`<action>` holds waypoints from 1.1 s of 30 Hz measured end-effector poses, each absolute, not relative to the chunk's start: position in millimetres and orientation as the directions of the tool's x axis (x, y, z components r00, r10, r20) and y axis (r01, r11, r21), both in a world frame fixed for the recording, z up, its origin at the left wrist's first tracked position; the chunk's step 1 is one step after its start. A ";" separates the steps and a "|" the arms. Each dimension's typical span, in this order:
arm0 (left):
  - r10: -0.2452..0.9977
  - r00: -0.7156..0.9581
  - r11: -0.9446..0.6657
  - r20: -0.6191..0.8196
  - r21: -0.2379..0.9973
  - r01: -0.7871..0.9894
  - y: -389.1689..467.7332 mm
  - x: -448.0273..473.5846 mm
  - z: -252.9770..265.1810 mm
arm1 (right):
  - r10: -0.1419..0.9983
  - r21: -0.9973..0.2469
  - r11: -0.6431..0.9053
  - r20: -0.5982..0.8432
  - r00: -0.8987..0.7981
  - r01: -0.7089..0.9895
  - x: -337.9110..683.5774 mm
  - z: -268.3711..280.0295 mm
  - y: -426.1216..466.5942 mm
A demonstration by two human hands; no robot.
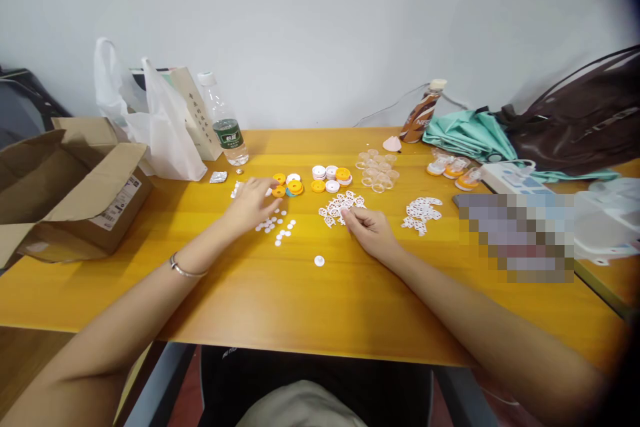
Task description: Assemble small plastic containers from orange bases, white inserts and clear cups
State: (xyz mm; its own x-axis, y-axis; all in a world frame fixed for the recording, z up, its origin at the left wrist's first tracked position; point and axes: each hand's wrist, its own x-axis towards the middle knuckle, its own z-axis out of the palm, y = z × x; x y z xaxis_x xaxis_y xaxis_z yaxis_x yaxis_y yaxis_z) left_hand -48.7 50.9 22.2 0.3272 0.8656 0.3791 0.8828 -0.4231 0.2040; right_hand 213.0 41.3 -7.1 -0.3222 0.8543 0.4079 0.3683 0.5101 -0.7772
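My left hand point(254, 203) reaches over the left side of the parts, fingers apart, its tips right beside the orange discs point(279, 191). Under and around it lie small white round pieces point(278, 242). My right hand point(373, 232) is closed in a pinch at the near edge of a pile of white openwork plastic pieces point(345, 202); what the fingertips hold is too small to make out. Between the hands, closer to me, a single white disc with a raised centre point(319, 261) lies on the table. White and orange round parts point(332, 173) stand stacked behind the pile.
Clear plastic cups point(379, 170) and a second white pile point(423, 215) lie to the right. Further right are orange-and-clear assembled pieces point(456, 170) and a teal umbrella point(465, 135). A water bottle point(230, 130), drink bottle point(423, 113) and cardboard box point(75, 193) flank the table point(280, 307).
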 end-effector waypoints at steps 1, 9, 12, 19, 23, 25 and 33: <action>0.889 0.288 -0.366 0.355 0.176 0.914 58.1 -53.2 20.4 | 0.856 -0.777 0.508 0.405 -0.322 0.371 213.1 -6.9 41.2; 0.934 0.223 -0.262 0.279 0.109 0.959 75.6 -48.5 9.3 | 0.859 -0.773 0.506 0.408 -0.311 0.383 213.6 -6.4 40.2; 0.935 0.212 -0.249 0.286 0.100 0.963 78.5 -45.1 6.9 | 0.855 -0.772 0.510 0.408 -0.319 0.379 213.8 -7.1 40.9; 0.928 0.165 -0.249 0.334 0.229 0.941 71.8 -45.5 12.1 | 0.849 -0.772 0.516 0.403 -0.342 0.372 214.3 -6.8 40.6; 0.858 0.363 -0.505 0.364 0.460 0.730 36.0 -32.7 28.4 | 0.850 -0.769 0.517 0.410 -0.331 0.375 214.7 -6.5 39.7; 0.778 0.529 -0.624 0.338 0.507 0.595 13.9 -20.7 35.0 | 0.853 -0.768 0.512 0.404 -0.331 0.384 215.1 -6.9 39.5; 0.640 0.752 -0.728 0.159 0.438 0.527 -11.8 6.0 17.1 | 0.859 -0.779 0.499 0.386 -0.337 0.380 215.0 -6.5 38.0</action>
State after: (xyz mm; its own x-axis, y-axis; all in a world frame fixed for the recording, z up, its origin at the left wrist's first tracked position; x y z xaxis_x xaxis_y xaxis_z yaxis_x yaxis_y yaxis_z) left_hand 6.0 -11.8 17.1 0.7519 0.6398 0.1591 0.5269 -0.7283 0.4381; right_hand 215.0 38.0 -6.5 -0.3371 0.8588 0.3857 0.3802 0.4990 -0.7788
